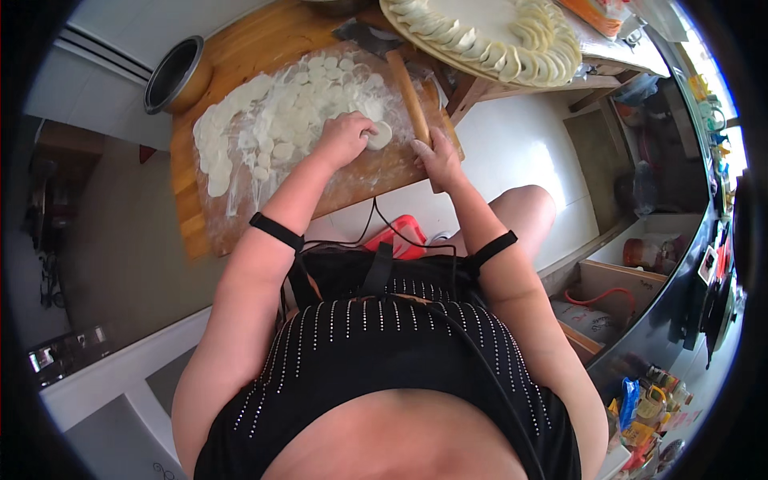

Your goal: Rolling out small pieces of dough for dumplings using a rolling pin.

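Observation:
My left hand [348,139] pinches the edge of a small round dough wrapper [380,136] near the front right of a floured wooden board. My right hand [439,159] is closed around the near end of a wooden rolling pin [408,96], which points away from me over the board's right side. To the left of my left hand, many small flattened dough pieces [284,150] lie in loose flour. Overlapping rolled wrappers [219,175] form a row along the board's left side.
A round tray [480,75] edged with shaped dumplings stands beyond the board on a wooden stand. A dark-lined metal pot [174,75] sits at the back left. Behind the board lies a dark plastic bag [366,37]. A red plastic container [405,234] is below the table edge.

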`<act>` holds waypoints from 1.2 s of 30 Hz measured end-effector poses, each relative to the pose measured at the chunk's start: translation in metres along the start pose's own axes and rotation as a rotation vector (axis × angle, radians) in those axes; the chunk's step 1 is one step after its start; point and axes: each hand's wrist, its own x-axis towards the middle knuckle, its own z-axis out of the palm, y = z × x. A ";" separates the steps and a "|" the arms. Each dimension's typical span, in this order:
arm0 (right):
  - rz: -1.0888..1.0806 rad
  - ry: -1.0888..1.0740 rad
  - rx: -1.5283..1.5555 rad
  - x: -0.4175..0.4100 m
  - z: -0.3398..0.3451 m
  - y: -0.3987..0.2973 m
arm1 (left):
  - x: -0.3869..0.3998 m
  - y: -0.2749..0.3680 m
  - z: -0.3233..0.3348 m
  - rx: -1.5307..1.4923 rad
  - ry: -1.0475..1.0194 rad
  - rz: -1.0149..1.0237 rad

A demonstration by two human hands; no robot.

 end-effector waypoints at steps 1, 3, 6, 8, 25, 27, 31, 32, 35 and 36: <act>0.002 -0.001 -0.009 -0.002 0.003 -0.002 | -0.008 -0.002 0.008 -0.001 0.050 -0.054; 0.000 0.011 -0.042 -0.003 0.003 -0.006 | -0.012 0.008 0.017 0.059 0.114 -0.111; 0.088 -0.061 -0.033 -0.003 0.000 -0.015 | -0.021 0.017 0.025 0.196 0.124 -0.082; -0.090 -0.010 -0.222 -0.005 -0.007 -0.011 | -0.030 0.017 0.026 0.204 0.100 0.013; -0.597 -0.161 -1.011 0.010 -0.009 -0.032 | 0.005 -0.030 0.006 0.301 0.170 -0.456; -0.567 -0.108 -0.997 0.015 -0.014 -0.032 | 0.008 -0.031 0.007 0.327 0.119 -0.442; -0.530 -0.178 -1.005 -0.028 -0.031 -0.018 | -0.046 -0.007 0.002 0.318 -0.041 -0.308; -0.551 -0.183 -1.017 -0.030 -0.028 -0.017 | -0.054 -0.008 0.002 0.343 -0.047 -0.289; -0.681 -0.155 -0.967 -0.018 -0.015 -0.028 | -0.050 -0.015 0.000 0.379 0.024 -0.258; -0.680 -0.139 -1.000 -0.001 -0.010 -0.033 | -0.029 -0.024 -0.002 0.367 0.079 -0.313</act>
